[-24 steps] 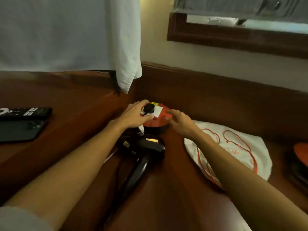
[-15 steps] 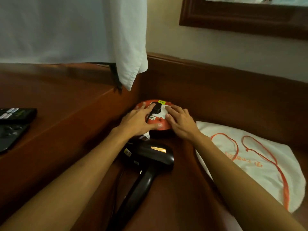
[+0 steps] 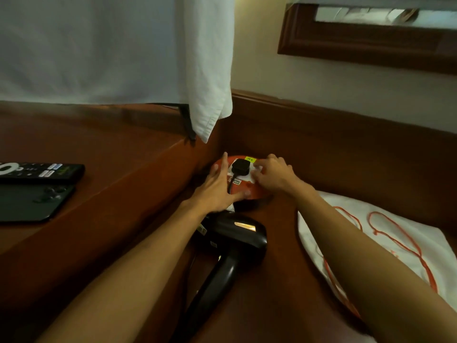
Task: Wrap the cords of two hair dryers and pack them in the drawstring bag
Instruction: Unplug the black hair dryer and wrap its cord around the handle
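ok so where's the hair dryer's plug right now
In the head view the black plug sits in the round orange socket reel in the corner, between the left hand and right hand, just beyond the black hair dryer.

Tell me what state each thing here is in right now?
Black plug: seated in the socket.
Orange extension reel: flat on the desk, both hands on it.
Left hand: fingers straight, pressing the reel.
Right hand: fingers curled beside the plug.
Black hair dryer: lying down, cord unwrapped.
Drawstring bag: lying flat, strings loose.
Phone: face down.
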Available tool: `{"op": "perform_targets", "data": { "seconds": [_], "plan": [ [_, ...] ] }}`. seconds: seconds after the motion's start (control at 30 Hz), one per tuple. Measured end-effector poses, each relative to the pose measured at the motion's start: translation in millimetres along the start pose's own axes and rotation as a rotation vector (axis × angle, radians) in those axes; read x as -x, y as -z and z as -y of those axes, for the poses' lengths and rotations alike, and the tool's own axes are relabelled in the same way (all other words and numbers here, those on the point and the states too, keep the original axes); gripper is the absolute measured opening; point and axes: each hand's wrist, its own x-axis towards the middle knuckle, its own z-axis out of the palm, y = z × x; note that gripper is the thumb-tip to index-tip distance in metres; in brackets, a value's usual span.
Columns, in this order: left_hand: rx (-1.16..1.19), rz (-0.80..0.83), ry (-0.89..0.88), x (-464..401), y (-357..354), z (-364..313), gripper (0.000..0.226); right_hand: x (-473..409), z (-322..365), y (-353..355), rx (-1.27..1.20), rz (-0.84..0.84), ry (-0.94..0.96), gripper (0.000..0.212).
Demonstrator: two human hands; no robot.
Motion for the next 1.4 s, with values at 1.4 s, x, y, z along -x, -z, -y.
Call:
{"op": "perform_targets", "data": {
  "seconds": [1.4],
  "plan": [
    [0.128, -0.33, -0.087, 18, 10, -15, 0.077, 74, -23, 7, -0.357, -0.238, -0.085, 0.05]
  ]
}}
